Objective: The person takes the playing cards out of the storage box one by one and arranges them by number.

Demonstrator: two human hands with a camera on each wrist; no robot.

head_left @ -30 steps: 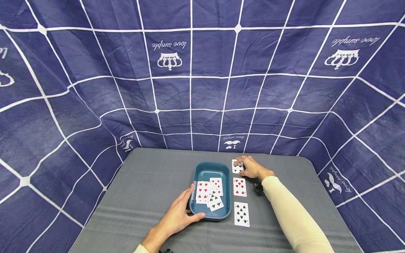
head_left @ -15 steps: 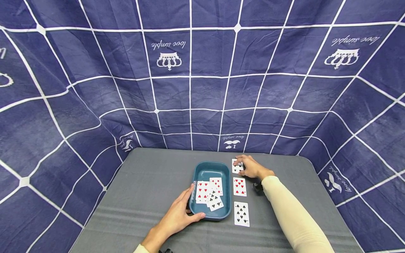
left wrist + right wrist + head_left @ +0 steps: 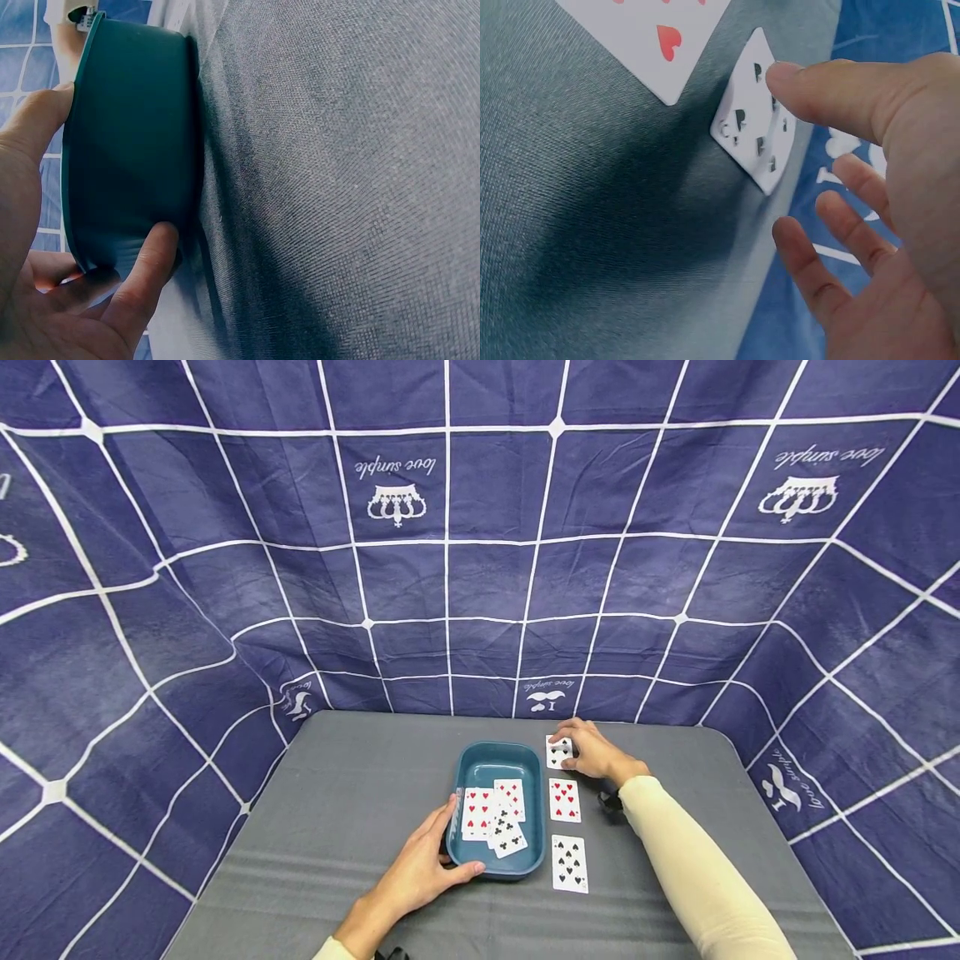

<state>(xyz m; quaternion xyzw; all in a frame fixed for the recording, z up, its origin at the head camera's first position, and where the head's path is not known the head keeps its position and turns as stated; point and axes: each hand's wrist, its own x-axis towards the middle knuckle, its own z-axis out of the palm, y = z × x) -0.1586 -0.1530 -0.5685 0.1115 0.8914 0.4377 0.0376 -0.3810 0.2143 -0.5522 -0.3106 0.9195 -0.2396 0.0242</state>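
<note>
My left hand (image 3: pixel 420 864) grips the near left corner of a blue-green plastic tray (image 3: pixel 540 827), its thumb at the near rim. In the left wrist view, fingers lie against the tray's outer wall (image 3: pixel 135 120). Inside the tray lie overlapping playing cards: a hearts card (image 3: pixel 476 814), a diamonds card (image 3: pixel 511 792) and a clubs card (image 3: pixel 508 839). Over the farthest table card, a spades card (image 3: pixel 557 759), is my right hand (image 3: pixel 596 753), fingers spread. The right wrist view shows the thumb overlapping that card (image 3: pixel 742 112); whether it touches cannot be told.
Right of the tray, a hearts card (image 3: pixel 565 800) and another spades card (image 3: pixel 570 863) lie face up in a column with the far card. Grey cloth covers the table (image 3: pixel 360 777). Blue curtains (image 3: pixel 487 577) with white lines hang behind and at both sides.
The right fingers have shifted slightly, and a little more of the far spades card shows. The head view has turned slightly. The left hand stays on the tray.
</note>
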